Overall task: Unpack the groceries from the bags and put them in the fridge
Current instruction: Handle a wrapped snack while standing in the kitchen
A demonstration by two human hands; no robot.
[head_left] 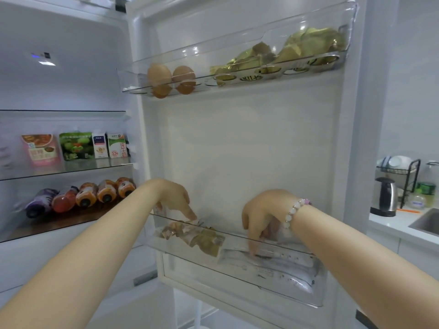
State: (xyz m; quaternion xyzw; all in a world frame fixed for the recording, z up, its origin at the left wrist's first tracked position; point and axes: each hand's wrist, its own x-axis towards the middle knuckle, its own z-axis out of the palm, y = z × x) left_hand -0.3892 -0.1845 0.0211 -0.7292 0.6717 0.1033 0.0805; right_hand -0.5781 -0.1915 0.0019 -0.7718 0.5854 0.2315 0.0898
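The fridge stands open, its door swung to the right. Both my hands reach into the clear lower door bin (237, 279). My left hand (175, 198) hangs over the bin's left end, fingers pointing down and touching a brownish food packet (197, 238). My right hand (261, 217), with a bead bracelet at the wrist, dips into the bin, its fingers extended down onto a clear pale packet (280, 262) lying there. Neither hand plainly grips anything.
The upper door rack (166, 91) holds two brown eggs (171, 79) and gold foil packets (285, 58). Fridge shelves at left carry cartons and pouches (76, 146) and several lying bottles (85, 195). A kettle (383, 195), dish rack and sink sit on the counter at right.
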